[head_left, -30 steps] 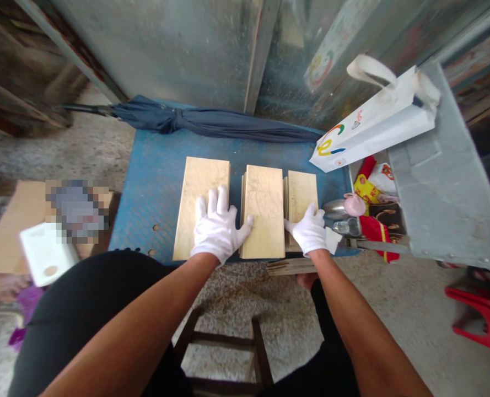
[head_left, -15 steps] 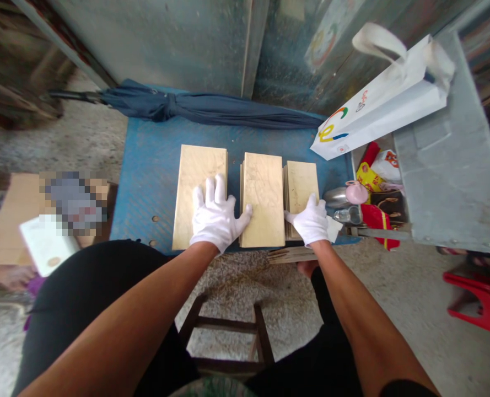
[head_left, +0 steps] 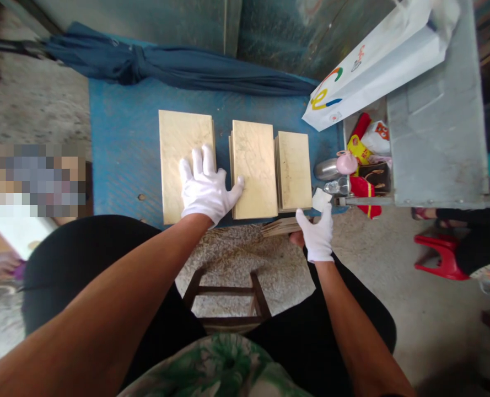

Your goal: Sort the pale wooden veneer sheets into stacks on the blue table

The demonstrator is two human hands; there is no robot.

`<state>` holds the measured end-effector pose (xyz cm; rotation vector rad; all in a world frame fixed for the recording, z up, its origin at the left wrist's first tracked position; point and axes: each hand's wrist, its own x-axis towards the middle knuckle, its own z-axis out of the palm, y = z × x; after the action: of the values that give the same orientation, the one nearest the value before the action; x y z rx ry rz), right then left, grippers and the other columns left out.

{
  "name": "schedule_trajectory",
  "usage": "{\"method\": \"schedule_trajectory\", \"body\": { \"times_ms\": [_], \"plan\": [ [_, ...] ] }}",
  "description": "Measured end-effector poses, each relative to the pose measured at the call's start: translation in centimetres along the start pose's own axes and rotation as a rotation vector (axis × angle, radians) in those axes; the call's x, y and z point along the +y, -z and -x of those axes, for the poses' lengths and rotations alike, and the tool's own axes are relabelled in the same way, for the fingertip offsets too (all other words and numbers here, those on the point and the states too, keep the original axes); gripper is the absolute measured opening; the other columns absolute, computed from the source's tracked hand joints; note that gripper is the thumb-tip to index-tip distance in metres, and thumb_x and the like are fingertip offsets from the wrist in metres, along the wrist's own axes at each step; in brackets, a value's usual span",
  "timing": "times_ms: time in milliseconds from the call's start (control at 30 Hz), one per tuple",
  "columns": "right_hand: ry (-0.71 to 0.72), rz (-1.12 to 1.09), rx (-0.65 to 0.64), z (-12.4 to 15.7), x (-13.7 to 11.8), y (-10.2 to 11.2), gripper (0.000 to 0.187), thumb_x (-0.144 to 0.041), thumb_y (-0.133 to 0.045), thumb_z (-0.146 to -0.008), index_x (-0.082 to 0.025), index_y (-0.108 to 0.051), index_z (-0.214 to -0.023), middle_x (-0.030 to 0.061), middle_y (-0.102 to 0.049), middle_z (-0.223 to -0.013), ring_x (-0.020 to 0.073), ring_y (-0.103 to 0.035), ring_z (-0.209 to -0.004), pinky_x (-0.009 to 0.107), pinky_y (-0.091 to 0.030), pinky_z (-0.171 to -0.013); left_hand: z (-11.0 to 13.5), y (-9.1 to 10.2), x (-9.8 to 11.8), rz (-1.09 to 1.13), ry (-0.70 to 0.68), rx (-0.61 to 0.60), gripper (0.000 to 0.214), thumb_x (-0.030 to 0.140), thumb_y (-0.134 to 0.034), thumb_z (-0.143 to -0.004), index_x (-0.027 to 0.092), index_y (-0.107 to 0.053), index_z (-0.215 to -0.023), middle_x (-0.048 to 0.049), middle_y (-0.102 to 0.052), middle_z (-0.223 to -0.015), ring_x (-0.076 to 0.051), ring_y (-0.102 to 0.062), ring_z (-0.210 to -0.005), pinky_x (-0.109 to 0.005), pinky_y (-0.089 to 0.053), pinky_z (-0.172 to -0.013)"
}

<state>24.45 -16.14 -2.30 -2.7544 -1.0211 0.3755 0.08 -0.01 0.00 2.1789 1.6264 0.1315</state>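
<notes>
Three stacks of thin, pale wood-like boards lie side by side on a blue tabletop (head_left: 120,149). My left hand (head_left: 207,190), in a white glove, rests spread on the left stack (head_left: 184,138), its thumb reaching to the edge of the middle stack (head_left: 255,171). Below the right stack (head_left: 295,171), at the table's front edge, is my gloved right hand (head_left: 318,234), thumb and fingers apart. Its fingertips meet or overlap a small white piece (head_left: 321,199) that looks like paper; whether they touch it I cannot tell. More thin boards (head_left: 280,226) show under the table edge.
A folded blue umbrella (head_left: 211,71) lies along the back. To the right are a white paper bag (head_left: 377,66), a metal bottle (head_left: 327,169), a clear glass or jar (head_left: 339,186) and a grey metal box (head_left: 439,138). A wooden stool (head_left: 228,290) stands below; a red stool (head_left: 441,256) is farther right.
My right hand has come off the right stack, moving toward me and slightly right. My left hand stays on the left stack. The whole view has shifted.
</notes>
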Motion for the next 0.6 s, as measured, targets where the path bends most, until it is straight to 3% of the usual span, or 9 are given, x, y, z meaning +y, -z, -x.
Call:
{"method": "schedule_trajectory", "body": {
  "times_ms": [100,200,300,600],
  "plan": [
    [-0.233,-0.012,-0.135,3.7,2.4,-1.6,0.122,-0.064,-0.071,-0.063,-0.003,-0.013,-0.151,0.0264,-0.033,-0.147,0.0352,-0.038,-0.134,0.042,-0.034,-0.109,0.1,-0.1,0.0,0.018,-0.003,-0.006,0.058,0.061,-0.032,-0.088,0.023,-0.068,-0.113,-0.0005,-0.023,-0.159,-0.037,-0.001,-0.147,-0.062,0.001,-0.116],
    [-0.120,-0.010,-0.153,5.7,3.1,-3.8,0.130,-0.059,-0.076,-0.059,0.005,-0.007,-0.149,0.0302,-0.026,-0.149,0.0349,-0.027,-0.140,0.040,-0.027,-0.113,0.2,-0.2,0.1,0.019,-0.005,0.003,0.060,0.061,-0.031,-0.088,0.022,-0.067,-0.115,-0.0030,-0.029,-0.157,-0.036,0.001,-0.147,-0.060,0.004,-0.117],
    [-0.032,0.017,-0.088,5.8,2.9,-5.5,0.134,-0.060,-0.076,-0.059,0.007,-0.001,-0.148,0.0331,-0.018,-0.150,0.0363,-0.018,-0.143,0.042,-0.022,-0.115,0.2,-0.2,0.2,0.004,-0.005,0.009,0.062,0.061,-0.030,-0.089,0.020,-0.066,-0.116,-0.0055,-0.032,-0.155,-0.036,0.000,-0.147,-0.060,0.004,-0.117],
    [-0.099,0.072,-0.020,4.4,2.2,-7.8,0.143,-0.068,-0.076,-0.056,0.000,0.010,-0.149,0.0334,-0.008,-0.151,0.0410,-0.014,-0.142,0.047,-0.026,-0.112,0.2,-0.2,0.1,-0.043,0.000,-0.007,0.062,0.063,-0.028,-0.089,0.020,-0.068,-0.112,-0.0045,-0.032,-0.155,-0.036,0.001,-0.147,-0.058,0.003,-0.117]
  ]
}}
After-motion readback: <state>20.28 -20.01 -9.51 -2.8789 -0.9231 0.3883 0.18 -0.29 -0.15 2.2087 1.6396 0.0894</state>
